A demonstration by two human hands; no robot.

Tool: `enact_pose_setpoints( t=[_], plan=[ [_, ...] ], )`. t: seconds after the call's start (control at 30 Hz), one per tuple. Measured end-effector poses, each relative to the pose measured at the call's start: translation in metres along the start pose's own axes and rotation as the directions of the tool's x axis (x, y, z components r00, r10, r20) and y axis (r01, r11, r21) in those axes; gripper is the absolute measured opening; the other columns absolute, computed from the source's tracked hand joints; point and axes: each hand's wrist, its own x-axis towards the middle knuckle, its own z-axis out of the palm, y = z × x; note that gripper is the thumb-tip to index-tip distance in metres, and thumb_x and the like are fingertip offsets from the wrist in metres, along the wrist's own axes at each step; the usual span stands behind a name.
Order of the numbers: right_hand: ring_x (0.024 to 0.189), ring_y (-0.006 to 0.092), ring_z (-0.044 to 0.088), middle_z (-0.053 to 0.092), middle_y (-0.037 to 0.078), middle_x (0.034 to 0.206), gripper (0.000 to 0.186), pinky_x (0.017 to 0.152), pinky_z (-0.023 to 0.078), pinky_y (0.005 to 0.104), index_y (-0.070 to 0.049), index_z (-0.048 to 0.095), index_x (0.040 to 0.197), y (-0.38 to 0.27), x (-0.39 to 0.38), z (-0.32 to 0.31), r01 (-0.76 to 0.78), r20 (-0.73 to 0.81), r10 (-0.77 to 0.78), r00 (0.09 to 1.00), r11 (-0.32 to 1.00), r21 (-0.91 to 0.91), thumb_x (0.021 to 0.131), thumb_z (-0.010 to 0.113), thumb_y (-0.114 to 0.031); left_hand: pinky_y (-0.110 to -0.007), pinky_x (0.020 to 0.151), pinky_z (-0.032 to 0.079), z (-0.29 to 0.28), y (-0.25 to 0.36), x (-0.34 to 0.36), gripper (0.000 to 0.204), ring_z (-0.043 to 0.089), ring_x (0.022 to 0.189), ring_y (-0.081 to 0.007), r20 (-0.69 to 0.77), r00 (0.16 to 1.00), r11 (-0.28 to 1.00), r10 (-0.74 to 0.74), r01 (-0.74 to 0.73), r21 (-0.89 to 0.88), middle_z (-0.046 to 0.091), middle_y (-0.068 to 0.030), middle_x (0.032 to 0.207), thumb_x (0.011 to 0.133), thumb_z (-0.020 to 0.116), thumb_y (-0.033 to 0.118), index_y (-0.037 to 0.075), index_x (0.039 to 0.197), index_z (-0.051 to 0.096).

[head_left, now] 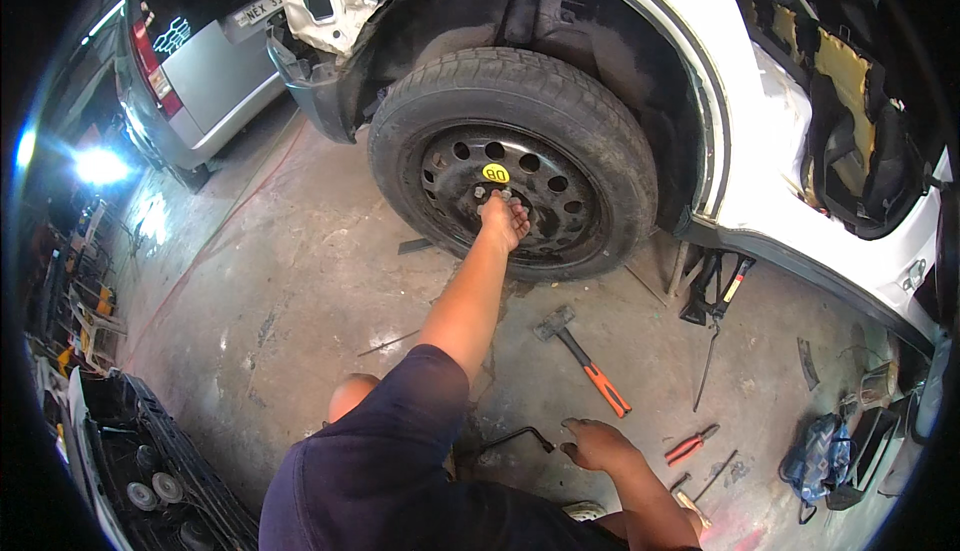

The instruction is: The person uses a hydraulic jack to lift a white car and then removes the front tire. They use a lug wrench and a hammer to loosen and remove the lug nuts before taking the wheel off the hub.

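My left hand point(505, 221) reaches out to the hub of a black steel wheel point(455, 166) fitted with a black tire point(620, 161). Its fingers are closed on a lug nut point(506, 194) just below a round yellow sticker point(495, 173). Another lug nut point(480, 192) shows to its left; the hand hides part of the hub. Low over the floor, my right hand point(600, 445) is open with its fingers apart. Beside its fingertips lies a bent lug wrench point(522, 435), apart from the hand.
A hammer point(585, 361) with an orange and black handle and red pliers point(692, 445) lie on the concrete. A jack point(715, 291) with a long rod stands under the white car body point(760, 211). A patterned bag point(822, 456) sits at right, a silver van point(215, 71) at far left.
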Motion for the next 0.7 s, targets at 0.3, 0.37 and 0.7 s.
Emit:
enact_pose_setpoints(
  t=[0.3, 0.37, 0.7],
  plan=[
    [0.117, 0.0411, 0.062, 0.066, 0.024, 0.124, 0.053, 0.098, 0.05, 0.0486, -0.005, 0.055, 0.137, 0.003, -0.003, -0.001, 0.011, -0.003, -0.011, 1.0, 1.0, 0.001, 0.094, 0.067, -0.033, -0.036, 0.063, 0.048, 0.006, -0.001, -0.012, 0.046, 0.053, 0.061, -0.0183, -0.006, 1.0, 1.0, -0.018, 0.018, -0.012, 0.053, -0.0006, 0.066, 0.106, 0.043, 0.049, 0.007, 0.092, 0.059],
    [0.117, 0.0412, 0.062, 0.066, 0.024, 0.124, 0.054, 0.098, 0.05, 0.0486, -0.004, 0.055, 0.138, 0.005, -0.004, -0.003, -0.012, 0.017, 0.012, 1.0, 1.0, -0.006, 0.094, 0.067, -0.033, -0.037, 0.063, 0.047, 0.012, -0.006, -0.013, 0.043, 0.053, 0.062, -0.0189, -0.026, 0.999, 0.999, 0.024, -0.025, -0.031, 0.054, -0.0014, 0.067, 0.107, 0.044, 0.046, 0.007, 0.093, 0.059],
    [0.119, 0.0423, 0.061, 0.065, 0.026, 0.126, 0.054, 0.1, 0.05, 0.0475, -0.002, 0.056, 0.137, 0.001, -0.002, -0.007, -0.004, 0.05, 0.005, 0.999, 1.0, -0.017, 0.092, 0.067, -0.03, -0.037, 0.067, 0.051, 0.007, 0.003, -0.012, 0.041, 0.054, 0.062, -0.0187, -0.012, 0.998, 0.998, 0.054, -0.054, 0.044, 0.054, -0.0005, 0.068, 0.107, 0.045, 0.04, 0.004, 0.093, 0.059]
  ],
)
